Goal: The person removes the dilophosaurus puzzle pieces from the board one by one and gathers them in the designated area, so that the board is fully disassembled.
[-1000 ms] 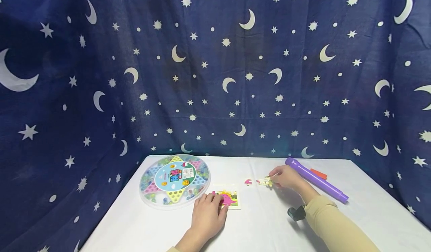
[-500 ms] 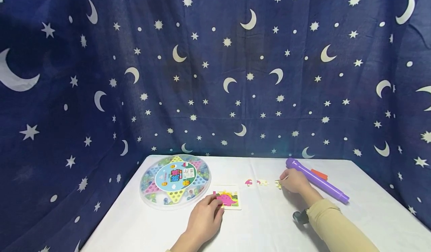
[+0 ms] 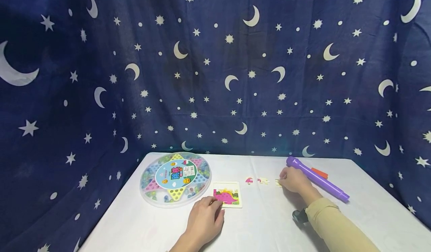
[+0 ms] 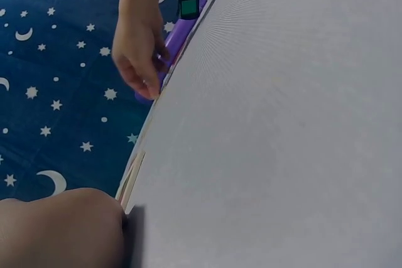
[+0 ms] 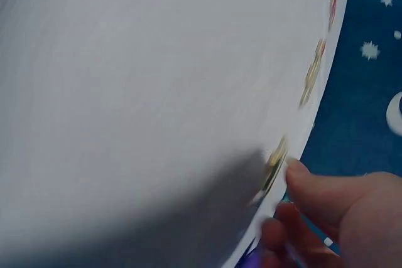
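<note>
Left hand (image 3: pixel 204 215) loosely resting on a pink-dinosaur puzzle (image 3: pixel 229 196) mid-desk (image 3: pixel 256 222), right hand (image 3: pixel 293 180) at a yellowish piece (image 5: pixel 274 167), whether gripped impossible to tell, two loose pieces (image 3: pixel 263 181) between, purple tube (image 3: pixel 318 180) beside.

A round star-patterned board game (image 3: pixel 175 179) lies at ten o'clock on the white table (image 3: pixel 256 226), a purple tube (image 3: pixel 319 180) at two with an orange block (image 3: pixel 320 173) just beyond it, and a navy moon-and-star curtain (image 3: pixel 215 68) hangs at twelve.
</note>
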Available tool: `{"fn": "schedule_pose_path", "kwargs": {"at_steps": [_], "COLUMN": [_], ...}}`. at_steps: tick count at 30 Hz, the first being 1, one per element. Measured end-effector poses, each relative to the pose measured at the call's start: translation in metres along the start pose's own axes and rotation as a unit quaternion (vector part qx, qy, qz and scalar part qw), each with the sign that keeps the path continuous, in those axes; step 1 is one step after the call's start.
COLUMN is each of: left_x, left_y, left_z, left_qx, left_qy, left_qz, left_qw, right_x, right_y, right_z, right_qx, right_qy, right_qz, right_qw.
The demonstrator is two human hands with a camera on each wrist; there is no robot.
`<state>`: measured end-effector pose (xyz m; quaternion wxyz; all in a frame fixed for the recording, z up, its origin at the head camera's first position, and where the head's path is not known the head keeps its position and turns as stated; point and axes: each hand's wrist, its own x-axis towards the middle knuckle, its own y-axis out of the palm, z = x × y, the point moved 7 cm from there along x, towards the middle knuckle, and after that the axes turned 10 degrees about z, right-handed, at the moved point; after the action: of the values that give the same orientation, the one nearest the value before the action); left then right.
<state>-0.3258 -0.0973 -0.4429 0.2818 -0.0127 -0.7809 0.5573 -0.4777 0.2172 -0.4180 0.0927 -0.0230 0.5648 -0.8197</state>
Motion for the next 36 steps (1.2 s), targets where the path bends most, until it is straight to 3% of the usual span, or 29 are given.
{"fn": "schedule_pose_path", "kwargs": {"at_steps": [6, 12, 18, 24, 36], "left_x": [0.003, 0.004, 0.002, 0.002, 0.002], "left_y": [-0.004, -0.003, -0.001, -0.001, -0.001], "left_z": [-0.004, -0.006, -0.005, -0.004, -0.001], "left_qx": [0.012, 0.014, 0.021, 0.023, 0.011], "left_qy": [0.008, 0.009, 0.007, 0.008, 0.0], "left_qz": [-0.007, 0.0, -0.006, -0.01, -0.005], "left_qw": [0.9999, 0.9999, 0.9998, 0.9997, 0.9999], "right_x": [0.001, -0.002, -0.01, -0.012, -0.01], "right_y": [0.006, 0.036, 0.062, 0.075, 0.092], "right_z": [0.061, 0.135, 0.185, 0.208, 0.213], "right_qx": [0.009, 0.028, 0.016, 0.001, 0.015], "right_qy": [-0.086, -0.148, -0.202, -0.225, -0.234], "right_qz": [-0.023, 0.031, 0.08, 0.087, 0.093], "right_qw": [0.996, 0.9881, 0.976, 0.9705, 0.9678]}}
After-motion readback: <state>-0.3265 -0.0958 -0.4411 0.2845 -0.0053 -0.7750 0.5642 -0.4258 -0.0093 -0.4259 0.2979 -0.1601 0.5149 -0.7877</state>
